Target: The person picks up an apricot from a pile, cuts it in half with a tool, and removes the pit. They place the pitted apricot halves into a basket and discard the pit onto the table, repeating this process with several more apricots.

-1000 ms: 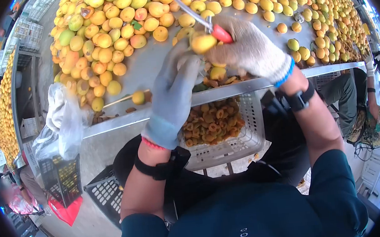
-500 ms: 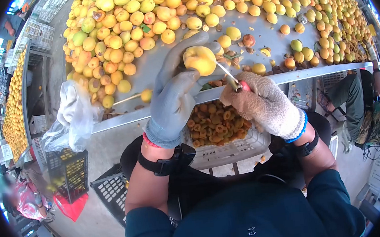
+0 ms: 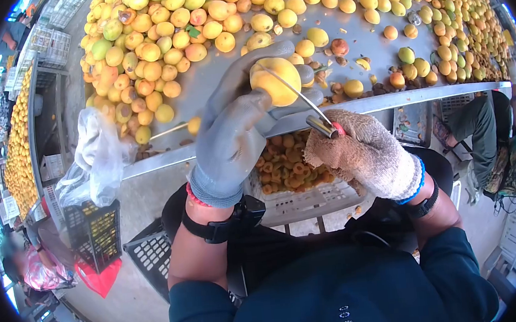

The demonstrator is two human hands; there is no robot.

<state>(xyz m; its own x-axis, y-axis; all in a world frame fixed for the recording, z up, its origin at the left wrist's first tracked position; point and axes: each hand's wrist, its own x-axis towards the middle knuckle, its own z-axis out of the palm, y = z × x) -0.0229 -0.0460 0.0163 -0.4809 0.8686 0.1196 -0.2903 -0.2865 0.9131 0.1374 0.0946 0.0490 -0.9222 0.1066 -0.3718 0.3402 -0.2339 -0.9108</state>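
Head view: by the bench's (image 3: 202, 83) near edge, the left hand (image 3: 233, 117) is cupping a fruit (image 3: 279, 85), fingers half curled; the right hand (image 3: 364, 145) is clenching a knife (image 3: 322, 127), its blade (image 3: 313, 104) crossing the fruit. Below, a white crate (image 3: 311, 209) is holding halves (image 3: 296, 175); off the left corner, a black crate (image 3: 93, 210) is holding yellow fruit (image 3: 96, 238).

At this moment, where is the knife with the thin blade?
In the head view, slightly right of centre, the knife is held in the right hand and crosses the yellow fruit in the left hand.
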